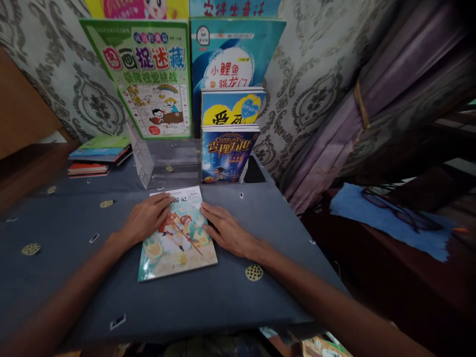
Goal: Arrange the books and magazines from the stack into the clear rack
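Observation:
A thin picture book (178,243) with a cartoon cover lies flat on the blue-grey tablecloth (92,292) in front of me. My left hand (147,218) rests on its upper left part, fingers stretched flat over the cover. My right hand (226,230) lies at the book's right edge, fingers extended and touching the edge. Behind the book stands a clear acrylic tiered rack (156,158) holding upright books: a dark blue one (226,156) in front, a yellow-blue one (230,106) behind it, a large green one (148,74) and a large teal one (238,54) at the back.
A low stack of books (98,158) lies at the table's back left. A black phone-like slab (255,171) sits right of the rack. Patterned wall and purple curtain (372,99) close off the right. A blue cloth (390,218) with glasses lies on dark furniture beyond the table's right edge.

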`<state>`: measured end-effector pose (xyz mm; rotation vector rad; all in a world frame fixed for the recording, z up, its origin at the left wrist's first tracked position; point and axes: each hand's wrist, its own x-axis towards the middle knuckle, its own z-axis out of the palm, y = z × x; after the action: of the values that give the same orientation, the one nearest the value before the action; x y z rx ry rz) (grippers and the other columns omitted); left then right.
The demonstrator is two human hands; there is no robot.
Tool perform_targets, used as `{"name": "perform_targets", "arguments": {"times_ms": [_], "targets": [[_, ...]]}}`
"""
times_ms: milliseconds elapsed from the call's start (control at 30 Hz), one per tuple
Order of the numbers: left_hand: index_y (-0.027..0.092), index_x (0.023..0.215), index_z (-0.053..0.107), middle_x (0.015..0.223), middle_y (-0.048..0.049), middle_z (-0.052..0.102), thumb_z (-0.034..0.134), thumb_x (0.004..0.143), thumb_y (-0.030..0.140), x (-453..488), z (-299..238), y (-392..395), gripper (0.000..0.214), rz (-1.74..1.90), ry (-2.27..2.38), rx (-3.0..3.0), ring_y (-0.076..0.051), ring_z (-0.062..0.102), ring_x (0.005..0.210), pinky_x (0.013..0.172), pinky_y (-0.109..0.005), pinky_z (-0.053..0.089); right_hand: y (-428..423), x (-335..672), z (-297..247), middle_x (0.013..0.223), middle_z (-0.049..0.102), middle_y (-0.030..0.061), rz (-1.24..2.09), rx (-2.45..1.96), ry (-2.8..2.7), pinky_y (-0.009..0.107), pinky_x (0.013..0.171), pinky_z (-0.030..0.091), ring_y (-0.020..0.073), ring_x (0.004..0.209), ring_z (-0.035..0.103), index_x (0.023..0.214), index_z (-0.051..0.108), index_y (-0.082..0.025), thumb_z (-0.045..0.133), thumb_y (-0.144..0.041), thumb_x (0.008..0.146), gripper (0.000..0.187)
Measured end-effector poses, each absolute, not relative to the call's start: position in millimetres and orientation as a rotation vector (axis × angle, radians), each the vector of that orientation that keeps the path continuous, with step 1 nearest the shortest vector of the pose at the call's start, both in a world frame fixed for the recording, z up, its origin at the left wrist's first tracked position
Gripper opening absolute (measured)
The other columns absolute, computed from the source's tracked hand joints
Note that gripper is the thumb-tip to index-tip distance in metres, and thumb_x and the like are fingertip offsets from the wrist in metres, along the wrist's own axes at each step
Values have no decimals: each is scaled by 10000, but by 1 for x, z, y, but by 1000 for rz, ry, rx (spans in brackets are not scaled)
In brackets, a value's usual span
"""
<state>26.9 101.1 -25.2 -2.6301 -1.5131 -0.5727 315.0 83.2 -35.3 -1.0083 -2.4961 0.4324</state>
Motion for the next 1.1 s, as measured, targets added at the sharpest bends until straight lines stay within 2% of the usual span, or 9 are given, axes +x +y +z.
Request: {"name": "perform_targets", "arguments": {"times_ms": [167, 333, 633, 767, 900, 1100], "targets": [[196, 1321, 627, 1398, -107, 622, 392, 1027, 386, 56, -25, 90, 421, -649, -1310, -2798, -251, 553, 1330, 1114, -477, 470, 84, 313, -38, 1538, 463, 160, 393, -1006, -2489, 536, 1175, 389, 270, 1428, 445, 1480, 468, -156, 423, -309, 1015, 491], [221, 1381, 576, 1429, -90, 600, 408, 1028, 324, 78, -24, 81, 404, -638, -1152, -2946, -232, 522, 1365, 1158, -496, 414, 80, 311, -38, 1466, 548, 175, 344, -984, -2469, 504, 1162, 417, 272, 1374, 512, 1399, 560, -120, 440, -271, 1005, 439], [189, 1337, 608, 1380, -105, 637, 433, 1016, 291, 77, -27, 78, 379, -689, -1095, -2934, -238, 560, 1329, 1124, -509, 451, 72, 314, -35, 1428, 592, 145, 392, -981, -2430, 492, 1125, 461, 263, 1320, 567, 1359, 605, -157, 476, -259, 995, 400], [216, 1265, 662, 1313, -80, 685, 451, 1010, 275, 76, -24, 71, 336, -767, -957, -3002, -216, 607, 1274, 1103, -478, 487, 62, 321, -37, 1375, 642, 116, 405, -909, -2429, 451, 1097, 488, 234, 1272, 608, 1307, 648, -179, 452, -278, 1016, 365], [208, 1240, 678, 1302, -85, 692, 447, 1012, 282, 78, -20, 69, 333, -759, -958, -3001, -221, 630, 1242, 1080, -466, 510, 59, 324, -38, 1399, 623, 120, 411, -899, -2439, 451, 1094, 487, 230, 1286, 597, 1323, 633, -175, 455, -284, 1017, 371], [226, 1220, 687, 1289, -72, 699, 462, 1011, 305, 83, -11, 50, 318, -713, -989, -3102, -224, 612, 1265, 1146, -509, 434, 43, 328, -32, 1330, 675, 107, 394, -861, -2471, 472, 1085, 486, 231, 1250, 621, 1285, 664, -194, 409, -277, 1030, 370]]}}
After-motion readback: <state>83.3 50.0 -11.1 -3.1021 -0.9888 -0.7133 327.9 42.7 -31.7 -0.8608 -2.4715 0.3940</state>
